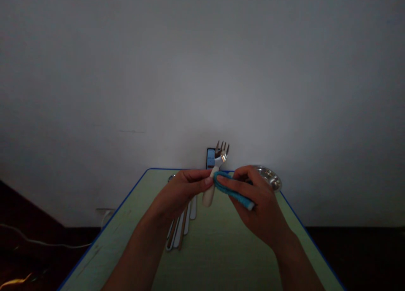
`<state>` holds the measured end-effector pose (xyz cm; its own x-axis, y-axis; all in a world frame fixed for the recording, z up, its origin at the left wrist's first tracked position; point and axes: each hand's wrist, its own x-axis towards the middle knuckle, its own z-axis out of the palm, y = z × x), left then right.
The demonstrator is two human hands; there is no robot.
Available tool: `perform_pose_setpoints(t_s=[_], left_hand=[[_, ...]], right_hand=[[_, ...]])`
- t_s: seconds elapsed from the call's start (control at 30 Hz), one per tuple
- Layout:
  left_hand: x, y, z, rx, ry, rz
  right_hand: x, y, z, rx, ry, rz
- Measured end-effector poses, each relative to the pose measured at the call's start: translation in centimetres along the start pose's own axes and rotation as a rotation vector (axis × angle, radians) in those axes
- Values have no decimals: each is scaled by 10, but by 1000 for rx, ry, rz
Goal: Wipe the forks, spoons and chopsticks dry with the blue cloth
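Note:
A fork (pixel 208 196) with a pale, thick handle and metal tines is held up over the table, tines pointing away from me. My left hand (pixel 182 189) pinches its handle between thumb and fingers. In my right hand (pixel 256 198) is a folded blue cloth (pixel 234 193), pressed against the side of the fork's handle by the thumb. Below my left hand lie several pieces of cutlery (pixel 180 230), some with brown and some with whitish handles; their upper ends are hidden behind the hand.
The light green table (pixel 218 257) has a blue edge and stands against a grey wall (pixel 202 71). A phone (pixel 210 158) leans upright at the back. Behind my right hand sits a shiny metal bowl (pixel 270 177). A white cable (pixel 47 243) runs at the left.

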<state>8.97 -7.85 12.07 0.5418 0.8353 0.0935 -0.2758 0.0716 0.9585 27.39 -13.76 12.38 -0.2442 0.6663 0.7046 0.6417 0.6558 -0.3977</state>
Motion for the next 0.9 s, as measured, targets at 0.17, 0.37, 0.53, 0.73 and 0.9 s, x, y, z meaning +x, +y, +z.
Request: perform_pose_setpoints(t_s=[0.17, 0.37, 0.53, 0.73, 0.9], left_hand=[[1, -1, -1, -71, 2, -27], [3, 1, 0, -124, 34, -52], [3, 2, 0, -150, 56, -69], [4, 3, 2, -167, 88, -72], [5, 4, 2, -179, 87, -71]], right_hand=[[0, -1, 0, 12, -9, -12], [2, -1, 0, 15, -36, -39], [2, -1, 0, 35, -61, -48], [1, -1, -2, 23, -99, -51], [2, 0, -4, 17, -117, -64]])
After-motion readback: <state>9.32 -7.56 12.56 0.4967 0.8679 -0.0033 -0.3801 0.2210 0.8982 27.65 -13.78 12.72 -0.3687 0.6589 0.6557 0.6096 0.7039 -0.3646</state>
